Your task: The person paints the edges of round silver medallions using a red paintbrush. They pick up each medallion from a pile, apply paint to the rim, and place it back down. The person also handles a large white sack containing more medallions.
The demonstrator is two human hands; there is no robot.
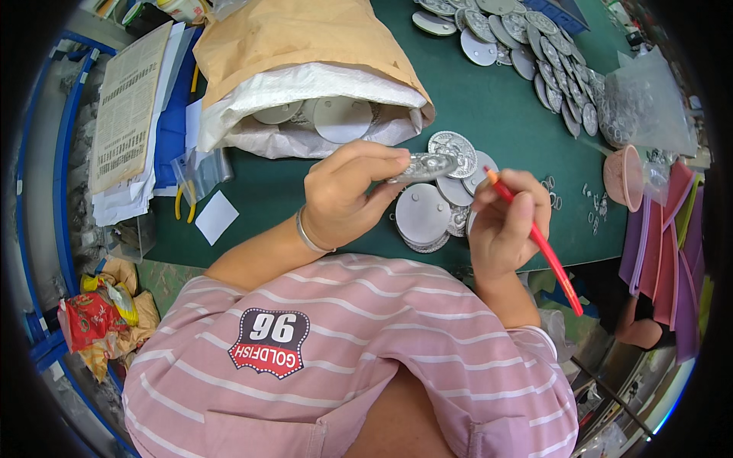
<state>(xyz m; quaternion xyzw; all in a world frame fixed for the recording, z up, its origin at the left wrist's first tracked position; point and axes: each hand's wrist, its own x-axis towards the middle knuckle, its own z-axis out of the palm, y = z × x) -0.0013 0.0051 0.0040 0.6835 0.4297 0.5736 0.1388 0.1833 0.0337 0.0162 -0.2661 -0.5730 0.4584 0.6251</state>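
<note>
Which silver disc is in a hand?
The disc in the left hand, seen nearly edge-on; the others lie on the green table or in the sack.

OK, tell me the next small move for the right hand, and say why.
Probably ease the tip of the red pen-like tool in the right hand left toward the silver medallion: the left hand holds that piece up, seen nearly edge-on, and the tool's tip appears off to its right, with a gap between them in the picture.

Red pen [551,258], silver medallion [430,166]
</note>
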